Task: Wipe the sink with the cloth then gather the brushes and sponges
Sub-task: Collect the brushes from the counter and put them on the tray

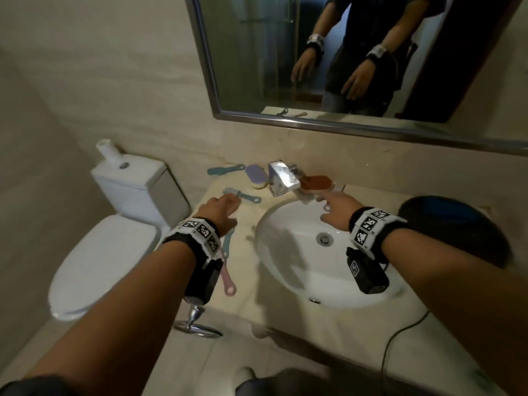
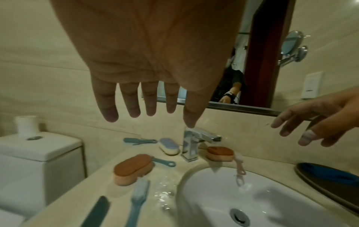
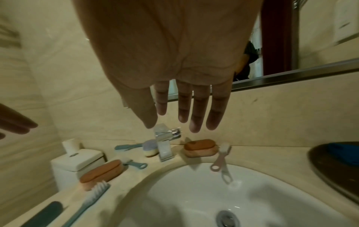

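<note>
Porcelain sink (image 1: 288,252) below us, both hands hover with fingers spread, holding nothing: left hand (image 1: 221,208) over tabletop brushes, right hand (image 1: 335,208) near a sponge (image 1: 315,182). Cloth lies in a tray (image 1: 457,221). We judge a careless reach could knock the pink brush (image 3: 221,159) into the basin.

The white sink (image 1: 288,252) is round. Brown sponges (image 2: 134,169) and blue brushes (image 2: 139,198) lie on the table (image 1: 251,315) beside it. A blue cloth (image 2: 328,173) sits in a dark bowl (image 2: 310,181).
</note>
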Action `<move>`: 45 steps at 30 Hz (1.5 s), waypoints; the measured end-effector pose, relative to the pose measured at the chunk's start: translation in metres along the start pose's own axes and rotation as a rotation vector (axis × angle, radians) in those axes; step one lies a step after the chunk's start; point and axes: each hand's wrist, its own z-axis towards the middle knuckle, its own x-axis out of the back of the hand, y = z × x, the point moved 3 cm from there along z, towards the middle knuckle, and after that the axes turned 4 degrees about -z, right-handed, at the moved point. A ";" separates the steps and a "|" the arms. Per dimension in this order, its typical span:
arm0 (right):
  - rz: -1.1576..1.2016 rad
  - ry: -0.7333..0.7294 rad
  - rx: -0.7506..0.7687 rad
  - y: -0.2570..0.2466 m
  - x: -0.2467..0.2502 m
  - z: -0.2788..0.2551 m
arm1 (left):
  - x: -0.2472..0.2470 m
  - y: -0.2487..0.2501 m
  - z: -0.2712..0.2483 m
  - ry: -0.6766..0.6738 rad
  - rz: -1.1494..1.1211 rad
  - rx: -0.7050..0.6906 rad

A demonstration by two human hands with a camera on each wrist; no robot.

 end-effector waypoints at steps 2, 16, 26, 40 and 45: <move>-0.013 -0.009 0.042 -0.027 -0.008 0.009 | 0.006 -0.031 -0.001 0.020 -0.018 0.045; 0.019 -0.186 -0.030 -0.163 -0.115 0.104 | -0.029 -0.172 0.059 -0.145 -0.133 0.061; 0.125 -0.323 -0.034 -0.187 -0.204 0.101 | -0.090 -0.183 0.086 -0.292 -0.292 0.073; 0.055 -0.241 -0.046 -0.198 -0.241 0.097 | -0.119 -0.184 0.102 -0.146 -0.443 0.118; 0.048 -0.266 -0.049 -0.200 -0.243 0.099 | -0.113 -0.193 0.091 -0.132 -0.438 0.118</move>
